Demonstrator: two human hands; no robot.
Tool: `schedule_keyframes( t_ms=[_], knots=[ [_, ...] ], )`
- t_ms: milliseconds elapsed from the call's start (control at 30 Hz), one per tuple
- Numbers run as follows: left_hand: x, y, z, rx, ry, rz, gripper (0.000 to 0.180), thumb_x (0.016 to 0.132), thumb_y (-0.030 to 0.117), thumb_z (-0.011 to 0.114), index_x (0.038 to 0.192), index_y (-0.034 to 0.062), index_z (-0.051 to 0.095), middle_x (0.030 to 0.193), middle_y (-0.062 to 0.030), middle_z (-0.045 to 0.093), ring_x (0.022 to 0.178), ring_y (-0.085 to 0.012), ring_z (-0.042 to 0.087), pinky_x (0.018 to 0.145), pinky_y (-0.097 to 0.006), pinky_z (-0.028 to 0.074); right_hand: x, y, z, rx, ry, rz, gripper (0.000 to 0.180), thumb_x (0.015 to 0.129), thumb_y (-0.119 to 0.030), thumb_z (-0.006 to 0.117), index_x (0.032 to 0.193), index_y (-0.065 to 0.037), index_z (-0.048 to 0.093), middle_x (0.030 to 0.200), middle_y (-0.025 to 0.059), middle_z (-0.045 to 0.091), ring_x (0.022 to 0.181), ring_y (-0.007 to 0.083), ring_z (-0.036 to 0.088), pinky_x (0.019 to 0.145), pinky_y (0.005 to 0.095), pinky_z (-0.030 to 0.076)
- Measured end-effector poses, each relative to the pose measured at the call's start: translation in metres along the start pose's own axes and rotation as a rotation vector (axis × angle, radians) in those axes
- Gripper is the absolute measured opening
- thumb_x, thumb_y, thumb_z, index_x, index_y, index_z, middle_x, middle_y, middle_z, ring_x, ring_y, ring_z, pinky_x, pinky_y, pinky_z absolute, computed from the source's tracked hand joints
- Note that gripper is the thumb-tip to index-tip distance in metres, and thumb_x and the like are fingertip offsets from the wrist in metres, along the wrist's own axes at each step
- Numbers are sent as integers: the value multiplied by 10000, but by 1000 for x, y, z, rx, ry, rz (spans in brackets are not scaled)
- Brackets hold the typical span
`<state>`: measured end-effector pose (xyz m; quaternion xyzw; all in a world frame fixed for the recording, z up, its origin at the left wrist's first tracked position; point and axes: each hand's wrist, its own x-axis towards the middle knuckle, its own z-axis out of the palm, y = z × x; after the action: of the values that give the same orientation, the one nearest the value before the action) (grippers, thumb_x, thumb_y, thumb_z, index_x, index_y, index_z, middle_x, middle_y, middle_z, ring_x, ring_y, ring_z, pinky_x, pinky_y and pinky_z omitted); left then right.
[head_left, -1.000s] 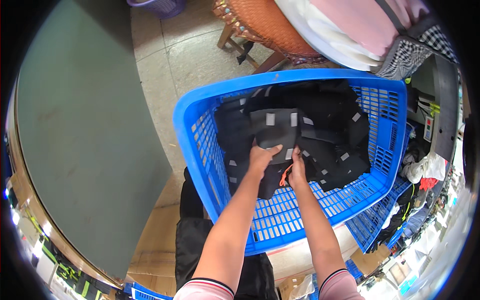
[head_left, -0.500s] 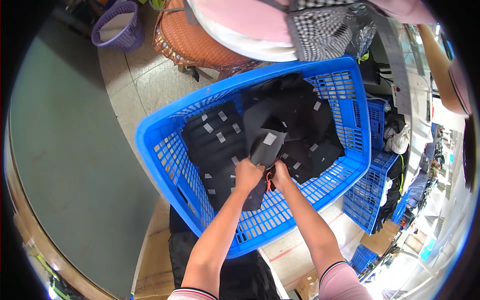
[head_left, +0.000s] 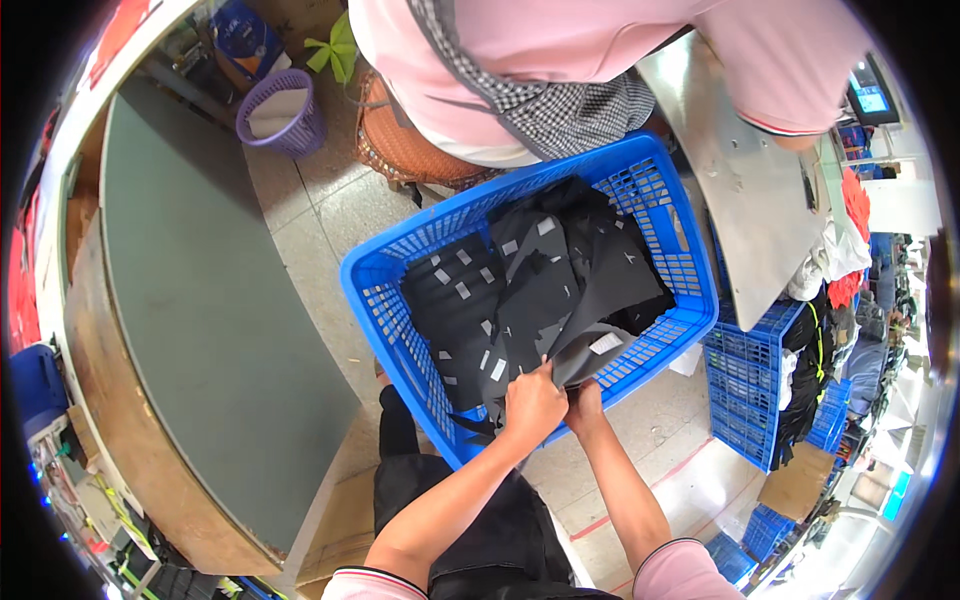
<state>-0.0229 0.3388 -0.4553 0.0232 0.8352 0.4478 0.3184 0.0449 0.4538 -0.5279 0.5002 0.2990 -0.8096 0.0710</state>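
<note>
The left forearm (head_left: pixel 440 515) and right forearm (head_left: pixel 625 480) slant inward from below. The left hand (head_left: pixel 535 405), back upward, curls into a grip; just beside it, the right hand (head_left: pixel 586 405) seems bent, its fingers partly hidden.

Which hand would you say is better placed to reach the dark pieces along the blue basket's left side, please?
Probably the left hand: it is nearer those dark pieces, while the right hand is farther across, partly hidden by the grey fabric. The left, though, grips fabric.
</note>
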Motion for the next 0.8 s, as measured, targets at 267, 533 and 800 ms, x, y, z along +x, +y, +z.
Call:
schedule_keyframes(
  t_ms=[267,533,800],
  knots=[
    [-69,52,-18,6,8,100,344,699,105,648,1021,5,584,715,-243,613,729,-414,608,695,-462,498,-78,-10,-7,61,-88,-110,350,894,-249,394,1106,-36,572,1085,92,624,988,222,596,874,359,470],
    [-132,71,-27,19,14,171,409,688,94,639,1077,-8,568,678,-249,601,698,-409,609,685,-464,499,-155,-7,-2,26,-80,-157,333,877,-248,403,1068,-50,589,993,57,642,880,179,616,749,310,498],
    [-178,102,-87,88,65,153,360,702,160,689,937,-94,592,715,-266,611,747,-406,623,670,-435,503,-186,3,14,-2,-61,-84,283,873,-274,425,1008,-95,598,937,34,646,788,149,611,589,259,469]
  ],
)
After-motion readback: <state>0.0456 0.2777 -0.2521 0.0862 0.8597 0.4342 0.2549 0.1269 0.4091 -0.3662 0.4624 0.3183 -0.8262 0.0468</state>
